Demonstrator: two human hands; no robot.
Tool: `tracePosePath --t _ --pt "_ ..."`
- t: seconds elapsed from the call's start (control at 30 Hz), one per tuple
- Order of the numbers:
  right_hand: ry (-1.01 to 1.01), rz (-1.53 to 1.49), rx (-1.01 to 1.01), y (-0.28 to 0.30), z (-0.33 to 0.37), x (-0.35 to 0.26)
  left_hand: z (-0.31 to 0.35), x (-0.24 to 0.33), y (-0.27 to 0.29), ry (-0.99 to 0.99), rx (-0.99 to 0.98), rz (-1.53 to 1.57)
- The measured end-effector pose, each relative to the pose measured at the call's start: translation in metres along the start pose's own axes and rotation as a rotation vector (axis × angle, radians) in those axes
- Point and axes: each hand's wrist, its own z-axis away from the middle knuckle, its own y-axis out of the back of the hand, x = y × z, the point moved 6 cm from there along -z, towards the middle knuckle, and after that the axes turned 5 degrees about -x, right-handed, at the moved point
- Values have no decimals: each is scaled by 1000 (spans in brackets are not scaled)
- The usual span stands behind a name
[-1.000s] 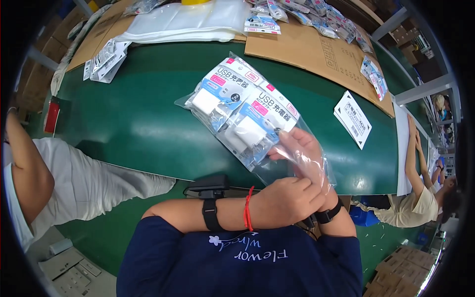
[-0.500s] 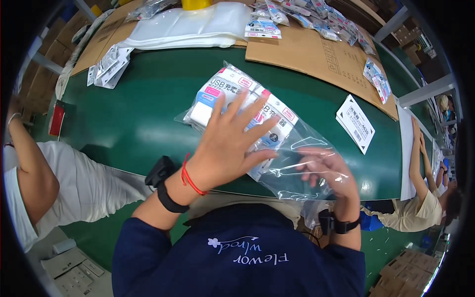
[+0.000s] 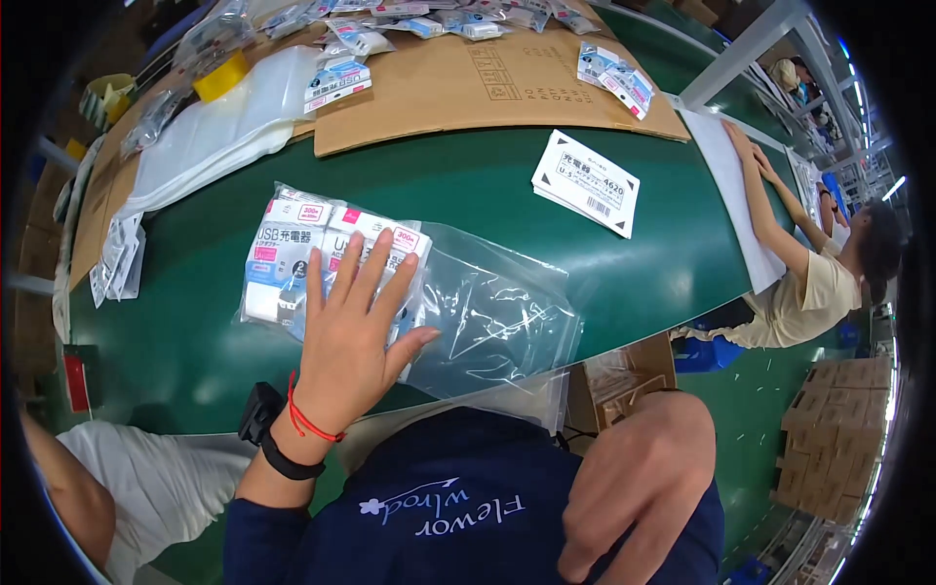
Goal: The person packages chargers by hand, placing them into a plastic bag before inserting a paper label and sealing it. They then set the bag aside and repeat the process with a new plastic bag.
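Note:
A clear plastic bag [image 3: 502,317] lies flat on the green table, its right part unfilled and wrinkled. Inside its left part are white, pink and blue charger packs [image 3: 283,239] side by side. My left hand [image 3: 353,317] rests on these packs, fingers spread, pressing through or against the film. Raised close to the camera at the lower right, my right hand [image 3: 643,468] is off the bag. Its fingers are bent and pointing down; the tips are cut off by the lower edge, so anything in them is hidden. Beyond the bag sits a small stack of white printed cards [image 3: 590,185].
Flattened cardboard [image 3: 429,93] spans the back, bearing many charger packs [image 3: 478,27]. Clear bags [image 3: 229,122] lie back left beside a yellow tape roll [image 3: 220,76]. More cards [image 3: 119,258] are at left. An open carton [image 3: 624,375] stands below the table edge. People work on both sides.
My right hand has left the bag's open end and come up toward the camera. My left hand stays spread on the packs. The view has shifted to the right.

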Motion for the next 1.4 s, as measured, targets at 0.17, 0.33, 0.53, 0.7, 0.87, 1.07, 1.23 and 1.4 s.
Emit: tracePosePath --t 0.17,0.33,0.53,0.7,0.87,1.07,1.23,1.4 --pt "-311 796 962 89 77 6 -3 -3 -10 -7 15 -7" --pt "-800 1309 882 174 176 58 -12 -11 -9 -26 21 -10" --pt "-1061 1629 543 178 186 84 -15 -15 -7 -34 37 -29" --pt "-1038 1625 548 177 189 87 -12 -14 -9 -35 81 -9" --pt "-984 1571 596 176 188 79 -8 -12 -4 -64 146 -2" --pt "-605 1473 970 150 131 33 7 -15 14 -64 279 298" --pt "-291 1923 285 52 18 38 -7 -10 -4 102 249 1742" --pt "-333 1838 562 54 20 32 -9 -15 -8 186 327 1727"
